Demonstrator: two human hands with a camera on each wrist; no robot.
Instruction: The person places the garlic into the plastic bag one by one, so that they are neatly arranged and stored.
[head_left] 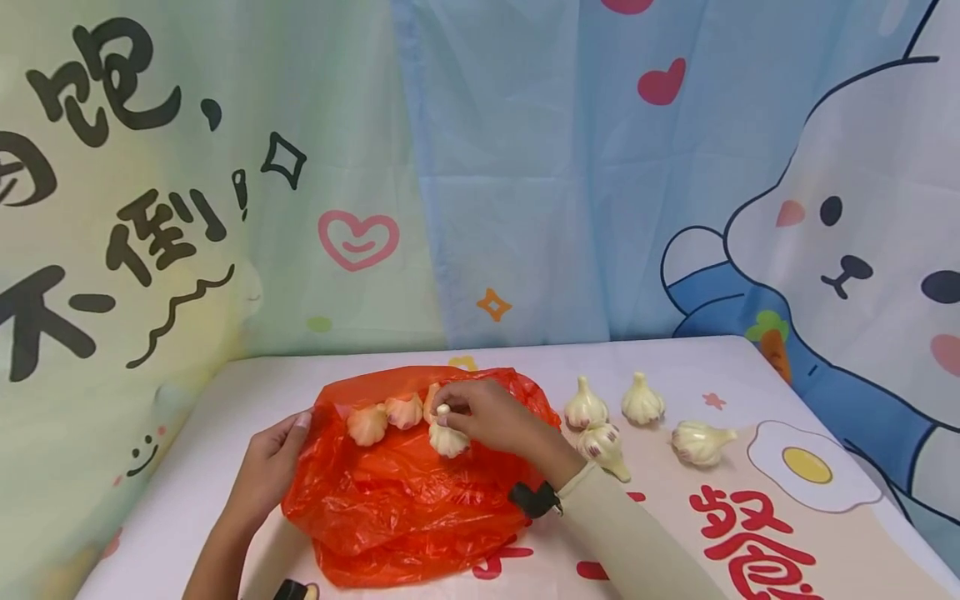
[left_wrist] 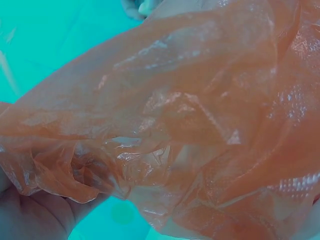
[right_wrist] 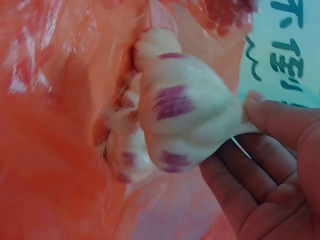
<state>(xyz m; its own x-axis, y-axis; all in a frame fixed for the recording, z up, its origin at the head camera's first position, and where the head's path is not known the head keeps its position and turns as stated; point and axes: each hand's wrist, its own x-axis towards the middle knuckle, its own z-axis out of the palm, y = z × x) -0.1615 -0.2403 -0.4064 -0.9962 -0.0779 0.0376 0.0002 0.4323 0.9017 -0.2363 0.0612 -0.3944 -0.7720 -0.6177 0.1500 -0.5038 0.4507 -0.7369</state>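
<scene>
Head view: right grip (head_left: 497,421) narrowly pinches a garlic bulb (head_left: 448,440), left grip (head_left: 268,463) a red bag (head_left: 408,517).

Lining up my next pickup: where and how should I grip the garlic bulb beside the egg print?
Likely best by the stem, coming from the right: this garlic bulb lies on its side, its narrow stem pointing right toward the egg print, its body rounded.
</scene>
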